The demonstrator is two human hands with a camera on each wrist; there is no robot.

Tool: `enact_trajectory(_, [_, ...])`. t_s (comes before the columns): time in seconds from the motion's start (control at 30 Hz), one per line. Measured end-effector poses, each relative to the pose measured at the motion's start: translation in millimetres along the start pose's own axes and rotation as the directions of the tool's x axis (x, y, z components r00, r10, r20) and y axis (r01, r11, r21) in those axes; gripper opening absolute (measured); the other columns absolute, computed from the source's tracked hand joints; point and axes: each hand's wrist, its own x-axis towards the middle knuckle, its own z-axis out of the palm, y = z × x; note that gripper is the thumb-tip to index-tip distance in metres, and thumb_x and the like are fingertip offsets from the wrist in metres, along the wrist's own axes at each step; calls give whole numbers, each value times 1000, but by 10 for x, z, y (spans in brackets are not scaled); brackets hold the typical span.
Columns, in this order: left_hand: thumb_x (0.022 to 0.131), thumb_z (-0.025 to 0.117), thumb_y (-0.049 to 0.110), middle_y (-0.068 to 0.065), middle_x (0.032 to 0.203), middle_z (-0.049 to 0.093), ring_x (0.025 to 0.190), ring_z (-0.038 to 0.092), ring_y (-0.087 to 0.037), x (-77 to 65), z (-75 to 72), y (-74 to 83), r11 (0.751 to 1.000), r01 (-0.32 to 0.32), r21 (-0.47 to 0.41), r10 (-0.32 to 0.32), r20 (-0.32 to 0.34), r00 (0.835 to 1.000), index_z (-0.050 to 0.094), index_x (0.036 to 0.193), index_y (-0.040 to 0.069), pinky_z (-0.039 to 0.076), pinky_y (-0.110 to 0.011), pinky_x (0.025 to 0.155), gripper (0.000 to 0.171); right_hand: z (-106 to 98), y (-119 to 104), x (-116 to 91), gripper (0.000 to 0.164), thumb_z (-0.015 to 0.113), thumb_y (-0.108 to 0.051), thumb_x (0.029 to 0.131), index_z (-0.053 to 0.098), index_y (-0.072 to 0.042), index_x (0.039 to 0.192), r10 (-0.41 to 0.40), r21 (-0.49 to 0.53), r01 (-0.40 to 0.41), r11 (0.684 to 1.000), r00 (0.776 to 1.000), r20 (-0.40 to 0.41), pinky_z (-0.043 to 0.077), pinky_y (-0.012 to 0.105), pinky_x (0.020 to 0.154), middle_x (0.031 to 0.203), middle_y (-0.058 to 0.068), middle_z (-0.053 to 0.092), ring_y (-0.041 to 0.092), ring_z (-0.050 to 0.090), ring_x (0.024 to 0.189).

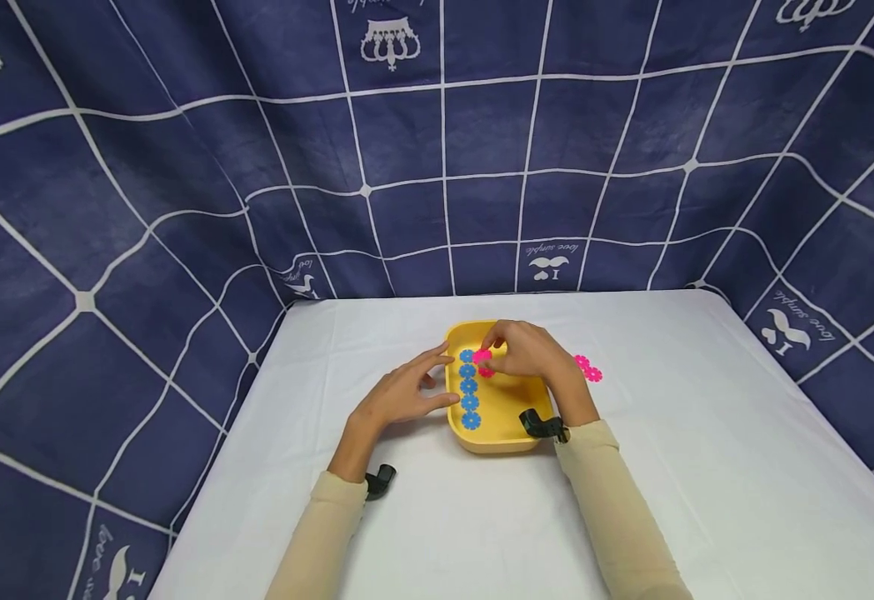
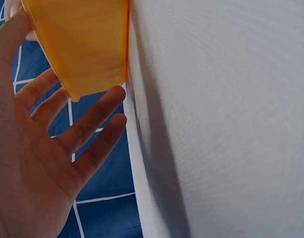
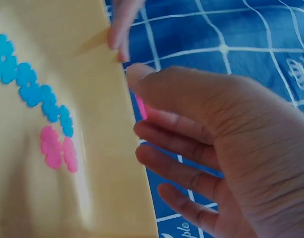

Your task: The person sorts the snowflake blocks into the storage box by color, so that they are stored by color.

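Note:
A yellow plastic container (image 1: pixel 504 417) stands on the table, with several blue flower-shaped pieces (image 1: pixel 469 387) in a column along its left side. Pink flower-shaped pieces (image 3: pixel 51 147) lie inside it by the end of the blue row. Over the container, my right hand (image 1: pixel 526 350) pinches a pink flower-shaped piece (image 3: pixel 141 106) between thumb and forefinger; most of that piece is hidden by the fingers. My left hand (image 1: pixel 402 390) is at the container's left rim, thumb and fingers spread and nearly straight. In the left wrist view its palm faces the container wall and holds nothing.
More pink flower-shaped pieces (image 1: pixel 588 368) lie on the white tablecloth (image 1: pixel 706 433) just right of the container. A dark blue curtain (image 1: pixel 481 150) with white lines hangs behind the table and along both sides.

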Motion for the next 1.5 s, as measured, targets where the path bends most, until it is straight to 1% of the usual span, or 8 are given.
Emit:
enact_trajectory(0.23, [92,78,62,18,172,36,112,70,-13,7,-34,-1,1000,-20,12,20,-9,1000,58,155,26,55,-46,94,75,-63,-123,87,27,90,-35,87,82,-19,108,-21,-56,28,998,993,118,57,45,93,113,4,78,23,67,101])
enact_trajectory(0.43, [92,78,64,19,172,36,113,71,-13,-5,-54,0,1000,-10,10,10,0,1000,59,155,27,55,-48,97,76,-65,-198,180,27,90,-36,88,81,-19,108,-32,-156,69,985,973,229,58,42,93,107,-2,76,18,66,97])
enact_trajectory(0.63, [91,76,69,21,173,33,114,71,-11,-20,-44,-3,1000,-18,7,18,6,1000,59,155,27,55,-46,99,78,-8,-214,176,23,89,-35,89,82,-19,103,-35,-217,107,970,949,314,56,37,88,100,-3,72,17,63,92])
enact_trajectory(0.87, [92,78,63,17,173,35,114,71,-13,-29,-20,-5,1000,-21,-11,21,5,1000,59,154,28,55,-47,98,75,63,-184,151,25,89,-37,90,83,-17,105,-26,-263,125,957,936,350,57,38,94,105,-4,74,17,65,95])
enact_trajectory(1.03, [92,79,61,16,173,35,113,71,-14,-31,-13,-10,1000,-28,-7,28,-2,1000,59,154,27,55,-47,98,73,82,-177,165,27,88,-37,90,83,-18,108,-15,-305,139,942,927,376,57,36,93,107,-4,74,16,64,95])
enact_trajectory(1.2, [92,78,64,17,172,36,112,71,-12,-42,-21,-24,999,-38,-1,38,-11,999,60,153,27,55,-47,97,74,115,-173,217,31,87,-41,91,82,-20,113,-20,-363,191,912,905,426,57,33,93,110,-6,74,15,64,97])
enact_trajectory(1.3, [91,77,66,18,172,36,112,70,-11,-43,-30,-30,999,-41,-4,41,-14,999,60,152,28,55,-46,97,74,121,-173,256,32,87,-43,90,81,-20,111,-30,-395,228,890,893,449,57,33,92,109,-6,74,15,65,96])
enact_trajectory(1.5, [92,77,64,19,173,32,112,70,-9,-50,-45,-36,999,-40,1,40,3,999,59,154,29,54,-46,98,73,121,-201,309,23,85,-42,91,78,-21,98,-72,-464,344,816,858,509,57,28,84,106,-5,68,14,63,88])
